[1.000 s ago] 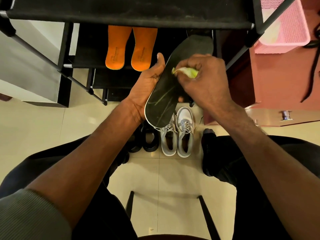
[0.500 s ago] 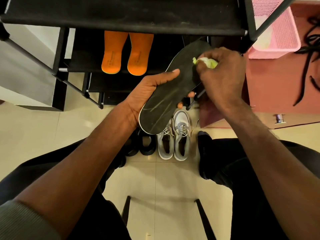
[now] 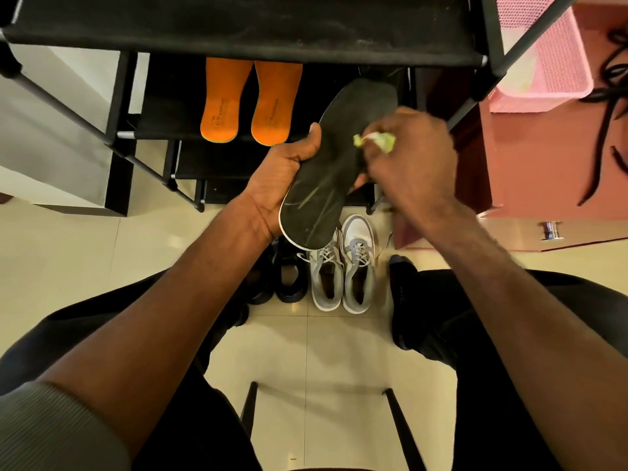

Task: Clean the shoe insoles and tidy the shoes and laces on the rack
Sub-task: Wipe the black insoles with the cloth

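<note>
My left hand grips a black insole from below, thumb over its left edge, toe end pointing up toward the rack. My right hand pinches a small yellow-green cloth against the insole's right edge near the middle. Two orange insoles lie side by side on a lower shelf of the black shoe rack. A pair of grey-white sneakers with laces stands on the floor below the insole, next to a pair of black shoes.
A pink mesh basket stands at the upper right on a reddish surface, with black laces lying beside it. A small spool sits on the floor at right. My knees frame the tiled floor, and chair legs show below.
My right hand with the cloth went up toward the insole's toe end, then came back down to its middle. My left hand kept hold of the insole.
</note>
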{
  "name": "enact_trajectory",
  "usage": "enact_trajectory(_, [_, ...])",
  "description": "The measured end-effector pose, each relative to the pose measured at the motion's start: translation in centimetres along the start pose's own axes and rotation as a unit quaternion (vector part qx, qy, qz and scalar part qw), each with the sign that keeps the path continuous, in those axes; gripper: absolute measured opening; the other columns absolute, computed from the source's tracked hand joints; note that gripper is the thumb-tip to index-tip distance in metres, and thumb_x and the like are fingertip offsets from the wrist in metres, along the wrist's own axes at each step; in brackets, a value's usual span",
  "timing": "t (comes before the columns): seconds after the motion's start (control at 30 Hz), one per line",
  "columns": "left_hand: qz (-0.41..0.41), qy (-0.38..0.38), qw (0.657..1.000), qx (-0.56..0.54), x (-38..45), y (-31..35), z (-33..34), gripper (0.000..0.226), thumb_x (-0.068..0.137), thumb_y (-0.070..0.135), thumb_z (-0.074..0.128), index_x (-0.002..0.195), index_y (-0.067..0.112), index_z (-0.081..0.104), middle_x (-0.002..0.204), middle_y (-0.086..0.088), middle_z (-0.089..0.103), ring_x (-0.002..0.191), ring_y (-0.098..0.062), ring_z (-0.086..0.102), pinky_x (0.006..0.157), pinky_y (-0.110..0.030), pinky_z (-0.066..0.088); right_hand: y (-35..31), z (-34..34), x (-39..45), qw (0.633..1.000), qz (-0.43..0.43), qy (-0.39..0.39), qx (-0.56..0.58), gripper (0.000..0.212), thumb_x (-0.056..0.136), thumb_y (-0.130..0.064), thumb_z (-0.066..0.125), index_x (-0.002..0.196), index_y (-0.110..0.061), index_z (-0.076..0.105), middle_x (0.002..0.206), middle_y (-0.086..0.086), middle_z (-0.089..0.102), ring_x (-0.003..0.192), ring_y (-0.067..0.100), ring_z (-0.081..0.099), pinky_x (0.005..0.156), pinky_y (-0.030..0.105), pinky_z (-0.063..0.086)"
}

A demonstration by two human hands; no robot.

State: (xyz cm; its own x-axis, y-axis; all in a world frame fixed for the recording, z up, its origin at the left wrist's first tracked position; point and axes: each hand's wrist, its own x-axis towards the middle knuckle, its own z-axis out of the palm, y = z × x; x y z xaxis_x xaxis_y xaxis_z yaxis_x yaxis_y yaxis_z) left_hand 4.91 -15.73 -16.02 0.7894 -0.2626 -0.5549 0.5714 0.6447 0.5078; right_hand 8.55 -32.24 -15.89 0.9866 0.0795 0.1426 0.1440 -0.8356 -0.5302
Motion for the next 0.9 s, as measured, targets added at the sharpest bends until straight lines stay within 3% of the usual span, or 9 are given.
enact_trajectory(0.07, [-0.002, 0.004, 1.000, -0.007, -0.1, 0.2, 0.1, 0.039, 0.110, 0.031, 0.048, 0.132, 0.000, 0.059, 0.135, -0.022, 0.064, 0.129, -0.039, 0.060, 0.106, -0.058, 0.048, 1.0, -0.4, 0.6, 0.999, 0.012, 0.012, 0.037, 0.018, 0.088, -0.027, 0.068, 0.101, -0.028, 0.080, 0.104, -0.012, 0.073, 0.095, 0.012, 0.068, 0.080, 0.036, 0.058])
enact_trajectory(0.13, [0.000, 0.004, 1.000, -0.005, -0.1, 0.3, 0.1, 0.043, 0.110, 0.030, 0.048, 0.138, -0.001, 0.056, 0.139, -0.024, 0.062, 0.130, -0.040, 0.059, 0.107, -0.058, 0.048, 1.3, -0.2, 0.7, 0.997, 0.011, -0.002, 0.081, 0.016, 0.085, -0.026, 0.070, 0.096, -0.028, 0.081, 0.096, -0.015, 0.073, 0.088, 0.006, 0.068, 0.078, 0.031, 0.057])
enact_trajectory(0.3, [0.033, 0.026, 0.999, 0.030, -0.3, 0.6, 0.1, 0.048, 0.110, 0.025, 0.043, 0.085, 0.006, 0.080, 0.089, -0.013, 0.076, 0.077, -0.025, 0.075, 0.076, -0.039, 0.064, -1.0, 1.0, -1.3, 0.970, -0.087, -0.107, 0.198, 0.011, 0.084, -0.018, 0.079, 0.093, -0.021, 0.083, 0.089, -0.013, 0.073, 0.086, 0.006, 0.070, 0.079, 0.030, 0.057])
enact_trajectory(0.4, [0.028, 0.031, 0.999, 0.025, -0.5, 0.8, 0.3, 0.033, 0.109, 0.030, 0.046, 0.106, 0.006, 0.068, 0.094, -0.014, 0.072, 0.083, -0.027, 0.073, 0.081, -0.041, 0.062, -1.6, 1.3, -1.6, 0.961, -0.124, -0.122, 0.215, 0.010, 0.084, -0.015, 0.078, 0.093, -0.018, 0.083, 0.089, -0.012, 0.072, 0.087, 0.009, 0.070, 0.078, 0.034, 0.058])
enact_trajectory(0.53, [0.012, 0.019, 1.000, 0.014, -0.6, 0.3, 0.7, 0.036, 0.110, 0.030, 0.045, 0.125, 0.002, 0.062, 0.118, -0.020, 0.071, 0.103, -0.034, 0.070, 0.100, -0.054, 0.052, 0.5, 0.6, 0.2, 0.991, -0.022, -0.012, 0.134, 0.013, 0.083, -0.027, 0.072, 0.093, -0.029, 0.080, 0.091, -0.020, 0.068, 0.085, 0.007, 0.068, 0.074, 0.042, 0.060])
enact_trajectory(0.63, [-0.009, 0.009, 0.999, 0.041, -1.1, 0.0, 1.0, 0.039, 0.111, 0.031, 0.044, 0.112, 0.001, 0.070, 0.114, -0.022, 0.074, 0.098, -0.034, 0.074, 0.095, -0.052, 0.054, 2.2, -0.6, 1.5, 0.993, 0.044, 0.059, 0.089, 0.017, 0.084, -0.029, 0.071, 0.098, -0.027, 0.081, 0.097, -0.015, 0.072, 0.089, 0.008, 0.069, 0.082, 0.038, 0.058])
enact_trajectory(0.73, [-0.015, -0.015, 0.997, 0.070, -1.6, 0.1, 1.2, 0.039, 0.110, 0.032, 0.041, 0.113, 0.002, 0.066, 0.103, -0.020, 0.077, 0.083, -0.032, 0.077, 0.086, -0.044, 0.059, 3.0, -1.3, 2.2, 0.989, 0.075, 0.095, 0.087, 0.017, 0.085, -0.030, 0.070, 0.098, -0.027, 0.082, 0.096, -0.014, 0.072, 0.087, 0.007, 0.068, 0.076, 0.027, 0.053])
enact_trajectory(0.83, [-0.016, -0.011, 0.997, 0.074, -1.7, 0.4, 1.1, 0.040, 0.109, 0.034, 0.045, 0.123, 0.001, 0.063, 0.109, -0.022, 0.075, 0.085, -0.034, 0.076, 0.077, -0.041, 0.063, 2.9, -1.1, 2.1, 0.992, 0.065, 0.078, 0.076, 0.017, 0.088, -0.029, 0.072, 0.102, -0.026, 0.082, 0.101, -0.012, 0.074, 0.091, 0.007, 0.068, 0.078, 0.024, 0.051])
enact_trajectory(0.9, [-0.012, -0.010, 0.998, 0.062, -1.4, 0.3, 0.9, 0.042, 0.109, 0.033, 0.045, 0.130, 0.000, 0.060, 0.121, -0.024, 0.071, 0.094, -0.035, 0.074, 0.084, -0.045, 0.062, 2.3, -0.8, 1.7, 0.995, 0.046, 0.046, 0.072, 0.018, 0.089, -0.027, 0.072, 0.104, -0.024, 0.081, 0.104, -0.010, 0.074, 0.094, 0.007, 0.068, 0.084, 0.028, 0.055])
